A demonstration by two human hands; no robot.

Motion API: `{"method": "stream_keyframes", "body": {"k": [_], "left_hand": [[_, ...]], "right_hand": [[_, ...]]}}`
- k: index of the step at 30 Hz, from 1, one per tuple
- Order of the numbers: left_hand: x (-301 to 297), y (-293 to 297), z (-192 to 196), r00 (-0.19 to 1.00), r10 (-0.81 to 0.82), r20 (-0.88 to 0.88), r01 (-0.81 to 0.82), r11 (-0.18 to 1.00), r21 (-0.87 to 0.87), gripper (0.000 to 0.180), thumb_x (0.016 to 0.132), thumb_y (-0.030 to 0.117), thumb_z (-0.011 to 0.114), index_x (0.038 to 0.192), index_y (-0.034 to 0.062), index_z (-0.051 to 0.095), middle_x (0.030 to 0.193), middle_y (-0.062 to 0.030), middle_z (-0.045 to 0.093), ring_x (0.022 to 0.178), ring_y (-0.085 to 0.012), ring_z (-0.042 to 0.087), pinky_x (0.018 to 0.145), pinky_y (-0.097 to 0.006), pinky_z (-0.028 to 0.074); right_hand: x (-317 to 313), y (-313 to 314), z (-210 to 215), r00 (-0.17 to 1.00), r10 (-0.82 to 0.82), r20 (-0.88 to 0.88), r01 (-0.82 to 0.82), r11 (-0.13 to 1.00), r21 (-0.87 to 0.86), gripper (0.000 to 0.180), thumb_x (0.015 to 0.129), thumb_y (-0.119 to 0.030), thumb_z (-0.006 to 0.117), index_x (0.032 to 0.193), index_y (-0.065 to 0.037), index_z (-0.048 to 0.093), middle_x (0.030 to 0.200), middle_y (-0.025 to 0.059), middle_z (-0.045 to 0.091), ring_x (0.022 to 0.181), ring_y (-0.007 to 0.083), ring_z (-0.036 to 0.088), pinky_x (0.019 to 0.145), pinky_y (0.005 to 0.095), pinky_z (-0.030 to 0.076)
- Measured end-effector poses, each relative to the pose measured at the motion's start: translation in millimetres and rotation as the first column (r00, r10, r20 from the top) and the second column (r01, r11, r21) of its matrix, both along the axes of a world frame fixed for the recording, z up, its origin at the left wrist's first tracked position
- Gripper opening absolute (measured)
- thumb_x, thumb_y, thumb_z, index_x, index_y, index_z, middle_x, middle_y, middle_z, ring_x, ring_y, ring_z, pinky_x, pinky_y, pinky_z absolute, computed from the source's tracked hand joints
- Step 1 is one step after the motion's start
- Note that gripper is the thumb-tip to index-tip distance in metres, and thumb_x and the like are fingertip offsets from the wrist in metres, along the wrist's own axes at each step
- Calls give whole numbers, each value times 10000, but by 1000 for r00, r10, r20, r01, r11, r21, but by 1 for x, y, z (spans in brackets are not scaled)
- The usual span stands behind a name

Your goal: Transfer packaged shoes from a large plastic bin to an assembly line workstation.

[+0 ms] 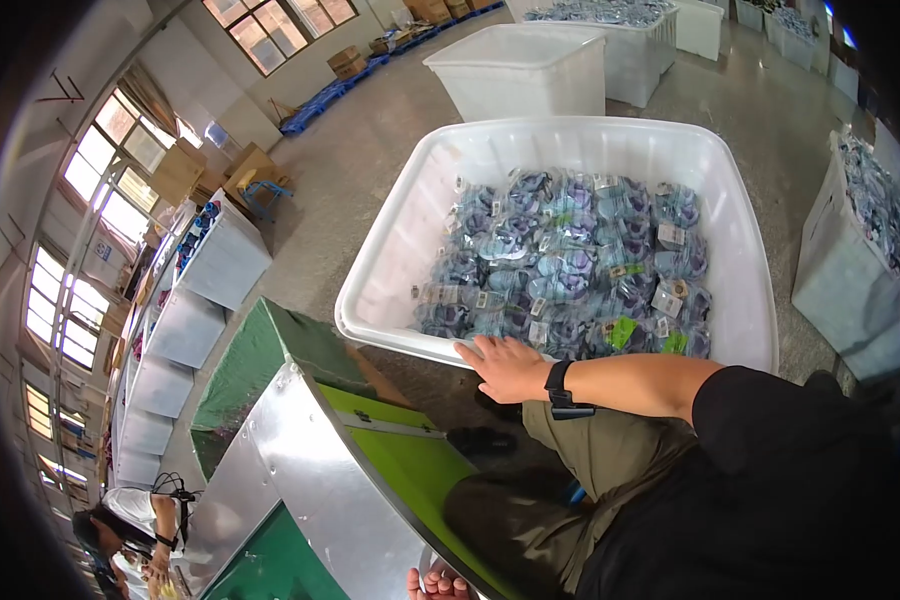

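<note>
Left hand (pixel 436 586), cut off by the lower edge beside the table (pixel 305 440): fingers curled, contents unclear. Right hand (pixel 507 368), nearer the packs (pixel 568 262), rests loosely open on the bin's (pixel 395 262) near rim, holding no pack. They lie inside, just beyond; overlapping wrap obscures long axes and anything beneath.

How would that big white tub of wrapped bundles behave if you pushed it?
The white tub is probably fairly stiff, since its walls and rounded rim hold their shape. With so many wrapped bundles inside, it may be heavy to get moving. It seems unlikely to tip easily: the load sits below the rim, spread wide, though the underside is hidden.
</note>
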State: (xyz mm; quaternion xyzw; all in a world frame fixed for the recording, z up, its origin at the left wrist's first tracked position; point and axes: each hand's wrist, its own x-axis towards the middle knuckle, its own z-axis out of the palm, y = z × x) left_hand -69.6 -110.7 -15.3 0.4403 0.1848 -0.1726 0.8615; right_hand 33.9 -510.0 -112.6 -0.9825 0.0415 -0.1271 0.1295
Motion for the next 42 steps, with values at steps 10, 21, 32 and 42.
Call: {"method": "stream_keyframes", "body": {"k": [10,21,32,42], "left_hand": [[-2,3,-8,994,-60,94,61,998,-2,403,1014,148,573,1387,23,487,1090,-90,600,992,-209,592,892,-387,521],[1,16,-33,993,28,117,-16,995,-99,330,1015,91,512,1327,-17,516,1115,-194,653,901,-256,665,863,-436,583],[5,22,-41,977,-117,180,152,969,-194,340,1048,121,527,1376,37,508,1156,-97,622,1004,-175,630,953,-359,543],[5,21,-36,976,-124,179,160,965,-207,344,1051,122,526,1383,36,499,1147,-94,626,993,-161,632,946,-348,549]], "right_hand": [[-6,3,19,991,-41,-127,46,998,38,782,916,-246,666,1561,-23,285,1210,227,490,989,405,602,862,494,511],[1,13,16,996,-62,-62,68,993,95,825,804,-255,759,1500,-50,366,1165,198,518,959,418,625,775,520,534],[11,1,-19,1000,-16,14,16,999,40,905,787,-151,783,1547,-85,297,1270,192,485,1065,426,600,862,494,519],[10,-4,-22,999,-44,22,42,993,107,930,791,-74,765,1570,-126,259,1310,186,466,1109,435,576,887,494,511]]}}
